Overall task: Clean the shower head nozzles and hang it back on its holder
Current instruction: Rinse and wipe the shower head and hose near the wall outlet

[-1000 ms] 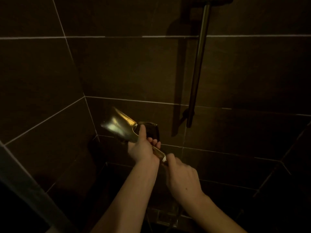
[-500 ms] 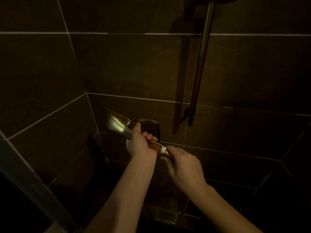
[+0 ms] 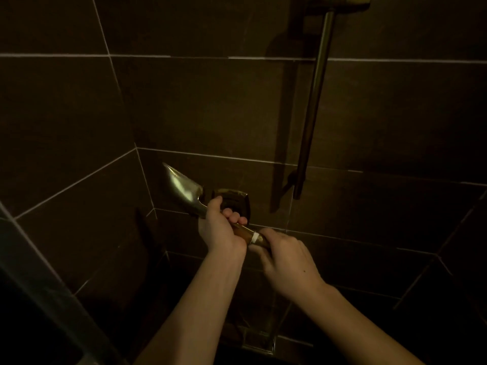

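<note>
A brass-coloured shower head points up and to the left in front of the dark tiled corner; its nozzle face is turned away from me. My left hand is wrapped around its handle just below the head. My right hand grips the lower end of the handle at the hose nut, where a white ring shows. The hose drops away below, dim and mostly hidden. The slide rail runs down the back wall, with its top bracket at the upper edge.
A square brass wall fitting sits on the tile right behind my left hand. A floor drain lies below between my forearms. A dark glass panel edge crosses the lower left. Dark tiled walls close in on the left and back.
The shower head and both hands have shifted slightly to the left and down in view. My right hand has turned around the hose nut, and the white ring shows more plainly.
</note>
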Demonstrator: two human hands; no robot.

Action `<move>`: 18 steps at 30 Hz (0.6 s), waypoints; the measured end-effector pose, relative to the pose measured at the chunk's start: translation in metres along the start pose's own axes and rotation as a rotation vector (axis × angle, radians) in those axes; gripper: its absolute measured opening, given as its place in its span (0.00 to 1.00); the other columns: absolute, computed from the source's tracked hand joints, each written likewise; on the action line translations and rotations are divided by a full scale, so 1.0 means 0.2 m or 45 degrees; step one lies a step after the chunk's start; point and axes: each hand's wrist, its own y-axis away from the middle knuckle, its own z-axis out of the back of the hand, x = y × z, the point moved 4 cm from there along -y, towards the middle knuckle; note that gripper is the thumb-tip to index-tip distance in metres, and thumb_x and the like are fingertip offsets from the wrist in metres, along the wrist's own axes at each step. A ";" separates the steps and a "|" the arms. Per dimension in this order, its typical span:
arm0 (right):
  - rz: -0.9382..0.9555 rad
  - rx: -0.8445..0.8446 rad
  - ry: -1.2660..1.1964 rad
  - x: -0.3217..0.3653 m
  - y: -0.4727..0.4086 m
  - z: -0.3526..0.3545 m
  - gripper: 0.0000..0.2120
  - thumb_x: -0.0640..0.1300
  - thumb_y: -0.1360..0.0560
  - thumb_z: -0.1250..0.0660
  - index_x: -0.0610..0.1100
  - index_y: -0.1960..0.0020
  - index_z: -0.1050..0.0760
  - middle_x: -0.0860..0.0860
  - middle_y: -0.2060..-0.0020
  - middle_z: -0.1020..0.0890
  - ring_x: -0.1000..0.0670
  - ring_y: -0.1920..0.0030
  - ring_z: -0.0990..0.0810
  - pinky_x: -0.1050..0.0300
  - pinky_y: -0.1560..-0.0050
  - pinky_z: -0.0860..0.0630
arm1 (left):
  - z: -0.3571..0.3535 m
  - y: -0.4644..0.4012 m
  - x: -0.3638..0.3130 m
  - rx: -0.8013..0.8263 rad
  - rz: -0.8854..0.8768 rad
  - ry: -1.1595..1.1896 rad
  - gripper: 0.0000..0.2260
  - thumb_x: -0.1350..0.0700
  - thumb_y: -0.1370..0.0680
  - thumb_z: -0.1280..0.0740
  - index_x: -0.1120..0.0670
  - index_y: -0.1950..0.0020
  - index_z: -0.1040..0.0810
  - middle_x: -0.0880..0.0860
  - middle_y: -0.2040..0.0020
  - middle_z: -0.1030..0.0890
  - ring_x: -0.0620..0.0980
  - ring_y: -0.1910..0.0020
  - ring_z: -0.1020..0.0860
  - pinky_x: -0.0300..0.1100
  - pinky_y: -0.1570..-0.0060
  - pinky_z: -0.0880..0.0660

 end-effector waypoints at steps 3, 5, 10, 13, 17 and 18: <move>-0.067 0.215 -0.208 0.01 0.00 0.00 0.08 0.56 0.20 0.39 0.54 0.46 0.27 0.56 0.62 0.22 0.60 0.67 0.23 0.66 0.69 0.31 | 0.02 -0.02 0.01 0.099 0.092 -0.005 0.04 0.57 0.22 0.31 0.53 0.55 0.24 0.46 0.74 0.30 0.43 0.77 0.33 0.37 0.75 0.33; -0.083 0.354 -0.351 0.02 0.00 0.00 0.11 0.57 0.20 0.40 0.51 0.49 0.25 0.55 0.66 0.22 0.59 0.71 0.26 0.63 0.70 0.31 | 0.04 -0.03 0.02 0.216 0.127 -0.053 0.09 0.56 0.21 0.34 0.52 0.60 0.29 0.46 0.73 0.32 0.43 0.77 0.35 0.37 0.77 0.35; -0.234 0.330 -0.692 0.06 0.04 -0.01 0.14 0.55 0.19 0.40 0.46 0.50 0.23 0.54 0.70 0.26 0.60 0.76 0.31 0.63 0.74 0.36 | 0.03 -0.03 -0.01 0.336 0.076 -0.126 0.12 0.50 0.18 0.35 0.52 0.59 0.30 0.47 0.71 0.31 0.44 0.76 0.33 0.37 0.78 0.33; -0.274 0.080 -0.583 0.08 0.03 0.00 0.08 0.55 0.19 0.41 0.52 0.50 0.27 0.54 0.66 0.22 0.60 0.72 0.25 0.67 0.74 0.32 | -0.02 0.00 -0.03 0.253 -0.015 -0.067 0.09 0.48 0.18 0.34 0.53 0.51 0.27 0.49 0.69 0.28 0.45 0.75 0.29 0.39 0.75 0.29; -0.144 -0.038 -0.136 0.10 0.03 0.03 0.06 0.55 0.19 0.40 0.55 0.45 0.31 0.57 0.62 0.22 0.58 0.66 0.21 0.61 0.67 0.22 | -0.02 0.03 -0.05 0.207 -0.060 -0.030 0.06 0.50 0.17 0.34 0.51 0.45 0.26 0.49 0.68 0.26 0.45 0.75 0.28 0.40 0.74 0.28; -0.113 -0.040 -0.059 0.10 0.04 0.03 0.07 0.55 0.19 0.40 0.55 0.44 0.31 0.58 0.62 0.23 0.58 0.65 0.22 0.62 0.66 0.22 | -0.02 0.03 -0.05 0.216 -0.081 -0.054 0.06 0.50 0.17 0.34 0.51 0.45 0.26 0.49 0.68 0.27 0.45 0.74 0.28 0.40 0.74 0.28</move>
